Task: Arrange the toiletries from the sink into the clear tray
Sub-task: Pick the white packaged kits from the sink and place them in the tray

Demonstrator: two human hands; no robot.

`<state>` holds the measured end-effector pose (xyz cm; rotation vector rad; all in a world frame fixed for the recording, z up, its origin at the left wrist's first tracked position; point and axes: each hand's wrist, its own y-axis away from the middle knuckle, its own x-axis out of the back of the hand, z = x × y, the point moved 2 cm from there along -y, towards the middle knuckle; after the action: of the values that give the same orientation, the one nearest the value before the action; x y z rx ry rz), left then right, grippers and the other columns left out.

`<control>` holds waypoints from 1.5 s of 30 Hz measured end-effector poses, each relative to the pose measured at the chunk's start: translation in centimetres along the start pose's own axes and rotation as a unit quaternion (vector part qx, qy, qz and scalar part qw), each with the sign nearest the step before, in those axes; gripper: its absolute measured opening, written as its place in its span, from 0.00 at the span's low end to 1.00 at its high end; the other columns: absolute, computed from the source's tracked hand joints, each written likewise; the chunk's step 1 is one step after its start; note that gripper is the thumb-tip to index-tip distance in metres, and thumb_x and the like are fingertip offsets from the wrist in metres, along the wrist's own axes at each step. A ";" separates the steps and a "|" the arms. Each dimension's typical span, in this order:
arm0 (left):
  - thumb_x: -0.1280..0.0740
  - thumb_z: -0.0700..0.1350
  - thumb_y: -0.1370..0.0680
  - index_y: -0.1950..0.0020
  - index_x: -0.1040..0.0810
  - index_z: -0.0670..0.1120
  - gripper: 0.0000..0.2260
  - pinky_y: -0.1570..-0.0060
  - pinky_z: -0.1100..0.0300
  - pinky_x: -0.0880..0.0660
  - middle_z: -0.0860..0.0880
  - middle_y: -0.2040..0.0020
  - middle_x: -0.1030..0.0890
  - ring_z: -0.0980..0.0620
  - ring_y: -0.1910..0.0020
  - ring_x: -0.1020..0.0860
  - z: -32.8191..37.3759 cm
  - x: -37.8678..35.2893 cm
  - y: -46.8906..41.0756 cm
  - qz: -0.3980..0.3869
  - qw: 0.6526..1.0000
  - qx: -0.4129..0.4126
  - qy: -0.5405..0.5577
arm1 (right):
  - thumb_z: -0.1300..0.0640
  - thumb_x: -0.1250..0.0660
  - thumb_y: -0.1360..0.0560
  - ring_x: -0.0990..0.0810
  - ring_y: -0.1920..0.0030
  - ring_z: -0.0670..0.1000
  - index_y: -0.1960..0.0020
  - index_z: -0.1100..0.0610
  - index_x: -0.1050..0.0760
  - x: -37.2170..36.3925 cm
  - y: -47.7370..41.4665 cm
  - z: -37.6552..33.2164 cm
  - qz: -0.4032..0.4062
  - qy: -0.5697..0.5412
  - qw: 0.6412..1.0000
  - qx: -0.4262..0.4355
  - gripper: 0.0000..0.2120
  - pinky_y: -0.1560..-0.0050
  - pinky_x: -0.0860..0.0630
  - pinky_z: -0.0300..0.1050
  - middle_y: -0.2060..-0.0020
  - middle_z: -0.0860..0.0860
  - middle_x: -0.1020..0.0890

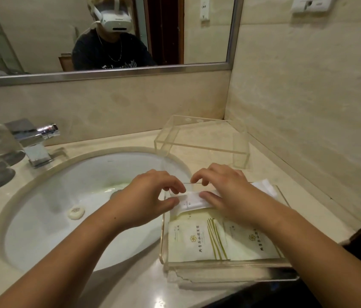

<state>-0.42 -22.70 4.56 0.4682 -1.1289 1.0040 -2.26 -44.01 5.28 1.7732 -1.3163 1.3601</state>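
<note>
Both hands, left hand (153, 196) and right hand (226, 192), pinch a long white sachet (191, 201) at the far edge of the clear tray (219, 264), apparently seating it, leaving the round soap (76, 212) in the sink (42, 230) seemingly next.

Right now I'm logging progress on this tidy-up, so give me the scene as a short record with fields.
hands: left hand and right hand both pinch a long white packet over the tray's far edge
clear tray: on the counter right of the sink, holding two flat white sachets
sink: one small round soap left in the basin
other: clear stand behind the tray; faucet
</note>
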 end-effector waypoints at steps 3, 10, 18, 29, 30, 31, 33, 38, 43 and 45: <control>0.31 0.54 0.21 0.39 0.19 0.60 0.11 0.43 0.60 0.27 0.63 0.46 0.21 0.62 0.47 0.27 0.5 -0.2 -0.1 -0.006 1.000 -0.012 -0.021 | 0.45 0.35 0.21 0.31 0.40 0.43 0.37 0.37 0.29 1.3 1.2 1.2 -0.008 0.028 0.998 -0.047 0.13 0.31 0.37 0.47 0.44 0.39 0.28; 0.31 0.60 0.22 0.37 0.20 0.61 0.14 0.45 0.61 0.34 0.63 0.43 0.23 0.60 0.46 0.30 1.6 -1.0 -0.5 -0.036 0.998 -0.031 -0.044 | 0.45 0.32 0.22 0.30 0.38 0.46 0.36 0.38 0.26 2.6 3.6 2.8 -0.056 0.063 0.988 -0.128 0.15 0.32 0.34 0.48 0.41 0.40 0.28; 0.32 0.57 0.20 0.40 0.17 0.60 0.11 0.43 0.59 0.29 0.62 0.43 0.23 0.59 0.45 0.28 1.2 -0.8 -0.4 -0.053 0.997 -0.031 -0.055 | 0.47 0.33 0.21 0.27 0.43 0.42 0.37 0.39 0.23 2.5 5.0 3.7 -0.046 0.035 0.991 -0.122 0.13 0.40 0.28 0.40 0.44 0.38 0.25; 0.30 0.56 0.22 0.47 0.16 0.58 0.07 0.41 0.56 0.24 0.61 0.44 0.21 0.59 0.46 0.24 0.9 -0.7 -0.2 -0.044 0.998 -0.033 -0.028 | 0.52 0.33 0.20 0.25 0.39 0.45 0.41 0.40 0.19 1.4 4.4 3.9 0.002 0.039 0.993 -0.114 0.11 0.36 0.29 0.40 0.41 0.38 0.24; 0.30 0.56 0.22 0.48 0.16 0.57 0.06 0.41 0.56 0.24 0.61 0.45 0.21 0.59 0.46 0.23 0.8 -0.7 -0.1 -0.043 0.998 -0.032 -0.023 | 0.52 0.33 0.20 0.25 0.39 0.45 0.41 0.40 0.19 1.3 4.3 3.9 0.003 0.041 0.993 -0.110 0.11 0.35 0.29 0.41 0.40 0.38 0.24; 0.29 0.56 0.22 0.48 0.16 0.57 0.06 0.41 0.56 0.23 0.61 0.45 0.21 0.59 0.46 0.23 0.8 -0.7 -0.1 -0.041 0.998 -0.032 -0.020 | 0.52 0.33 0.20 0.25 0.38 0.45 0.41 0.40 0.19 1.2 4.3 3.9 0.001 0.041 0.993 -0.106 0.11 0.35 0.30 0.40 0.39 0.38 0.24; 0.29 0.56 0.23 0.50 0.16 0.57 0.05 0.42 0.55 0.23 0.61 0.46 0.21 0.60 0.47 0.23 0.7 -0.8 -0.1 -0.038 0.999 -0.027 -0.019 | 0.49 0.32 0.21 0.26 0.37 0.44 0.40 0.40 0.19 1.4 4.5 3.9 -0.015 0.035 0.994 -0.100 0.11 0.34 0.31 0.40 0.38 0.38 0.24; 0.29 0.57 0.23 0.52 0.17 0.56 0.06 0.43 0.54 0.24 0.59 0.48 0.21 0.58 0.48 0.24 0.6 -1.1 -0.1 -0.029 0.999 -0.022 -0.017 | 0.46 0.29 0.24 0.27 0.36 0.40 0.36 0.39 0.21 2.5 4.8 4.0 -0.063 0.037 0.993 -0.091 0.17 0.34 0.34 0.37 0.36 0.36 0.26; 0.29 0.58 0.23 0.52 0.18 0.56 0.07 0.43 0.54 0.23 0.59 0.48 0.21 0.58 0.48 0.24 0.6 -1.2 -0.1 -0.032 0.999 -0.015 -0.019 | 0.49 0.28 0.24 0.26 0.38 0.40 0.38 0.39 0.20 2.2 4.4 3.9 -0.052 0.049 0.994 -0.081 0.15 0.37 0.33 0.35 0.37 0.37 0.23; 0.29 0.58 0.23 0.52 0.18 0.57 0.06 0.43 0.54 0.23 0.59 0.48 0.21 0.59 0.49 0.24 0.5 -1.2 -0.1 -0.032 0.999 -0.017 -0.018 | 0.49 0.28 0.24 0.26 0.39 0.41 0.38 0.39 0.20 2.0 4.3 3.9 -0.049 0.054 0.994 -0.082 0.14 0.38 0.34 0.35 0.37 0.38 0.23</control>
<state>-0.73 -23.64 3.68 0.4939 -1.1548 0.9233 -4.68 -49.65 5.22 1.6100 -1.2298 1.2394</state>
